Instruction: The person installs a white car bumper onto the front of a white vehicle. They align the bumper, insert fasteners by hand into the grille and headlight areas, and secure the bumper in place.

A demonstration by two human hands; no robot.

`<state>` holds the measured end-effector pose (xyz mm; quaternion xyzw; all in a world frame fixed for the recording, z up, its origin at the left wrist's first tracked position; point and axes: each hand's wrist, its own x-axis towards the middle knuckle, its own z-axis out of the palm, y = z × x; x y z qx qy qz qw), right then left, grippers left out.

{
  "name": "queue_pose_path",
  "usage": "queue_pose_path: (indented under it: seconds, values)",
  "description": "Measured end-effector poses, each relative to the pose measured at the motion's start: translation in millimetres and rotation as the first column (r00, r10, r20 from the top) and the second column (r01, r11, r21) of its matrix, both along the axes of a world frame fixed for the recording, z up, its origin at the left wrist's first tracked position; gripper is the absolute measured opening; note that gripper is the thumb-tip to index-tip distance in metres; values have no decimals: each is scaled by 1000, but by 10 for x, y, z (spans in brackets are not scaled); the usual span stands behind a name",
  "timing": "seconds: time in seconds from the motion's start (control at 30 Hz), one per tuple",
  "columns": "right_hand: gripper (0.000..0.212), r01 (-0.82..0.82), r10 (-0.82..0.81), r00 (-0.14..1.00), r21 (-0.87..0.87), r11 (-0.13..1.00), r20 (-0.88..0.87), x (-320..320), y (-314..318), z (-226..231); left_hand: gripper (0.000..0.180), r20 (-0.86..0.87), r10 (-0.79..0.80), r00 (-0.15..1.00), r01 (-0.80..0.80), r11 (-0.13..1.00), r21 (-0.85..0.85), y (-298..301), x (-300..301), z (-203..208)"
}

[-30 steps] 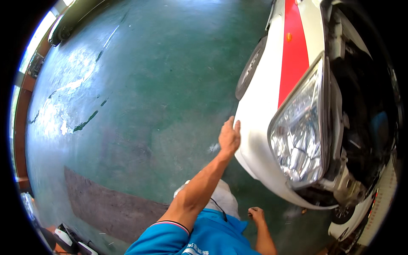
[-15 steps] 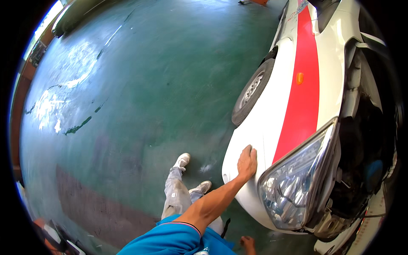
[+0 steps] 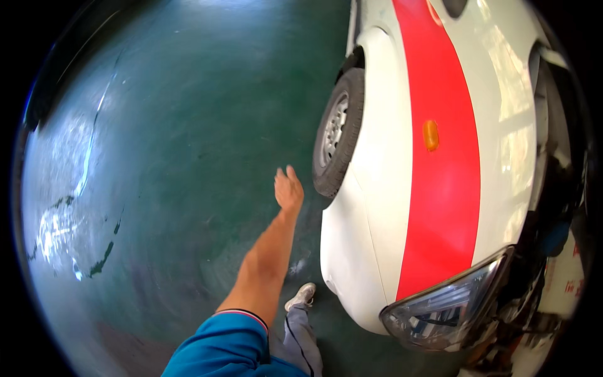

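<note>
One green floor, glossy painted concrete, scuffed and cracked at the left with bright glare patches. Left hand: bare, grip released, fingers loosely extended, hanging in the air beside the front wheel, not touching it. Grey trouser leg and pale shoe below. White car fender, smooth and curved, broad red stripe, amber side marker, clear headlight at lower right. Right hand out of sight.
</note>
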<state>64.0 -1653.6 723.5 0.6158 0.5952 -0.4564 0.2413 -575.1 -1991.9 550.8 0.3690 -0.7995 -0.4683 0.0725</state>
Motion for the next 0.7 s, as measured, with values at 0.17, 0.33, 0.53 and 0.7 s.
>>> queue_pose_path:
  seconds: [0.17,0.33,0.53,0.7]
  values:
    - [28,64,-63,992,-7,998,107,-58,-230,-1,65,-16,136,991,-134,986,101,460,-948,-26]
    - [30,95,-89,986,-35,995,141,-55,-358,-115,62,179,-72,981,16,956,294,1035,-1028,163]
    - [33,247,-247,965,11,969,87,432,-630,-69,41,-50,-438,897,441,887,139,1058,102,-315]
    - [33,127,-127,991,24,992,41,371,-863,-368,51,290,-643,709,436,723,537,-492,2180,-1410]
